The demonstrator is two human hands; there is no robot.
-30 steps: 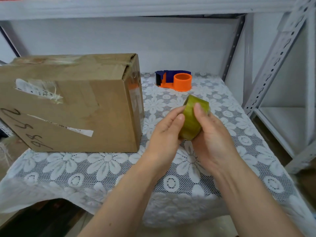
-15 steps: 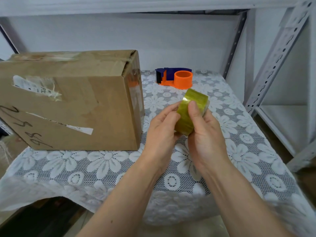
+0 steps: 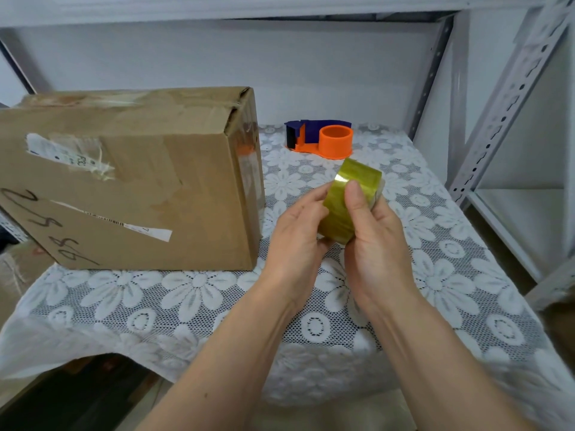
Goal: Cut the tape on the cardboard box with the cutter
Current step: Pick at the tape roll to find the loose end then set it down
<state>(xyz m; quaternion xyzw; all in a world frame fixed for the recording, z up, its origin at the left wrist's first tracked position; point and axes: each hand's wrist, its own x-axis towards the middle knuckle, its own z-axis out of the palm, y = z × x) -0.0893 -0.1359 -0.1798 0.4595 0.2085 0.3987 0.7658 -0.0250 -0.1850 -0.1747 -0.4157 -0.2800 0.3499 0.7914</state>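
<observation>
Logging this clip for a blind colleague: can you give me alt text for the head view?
Both hands, left hand and right hand, hold a yellowish roll of tape above a white lace tablecloth. A worn cardboard box stands at left, an orange and blue tape dispenser behind.

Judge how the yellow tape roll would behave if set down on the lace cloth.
The tape roll looks glossy, so probably slick. Its round rim would likely roll if stood on edge; laid flat it should stay. Both hands' light grip suggests little weight: left hand, right hand.
</observation>
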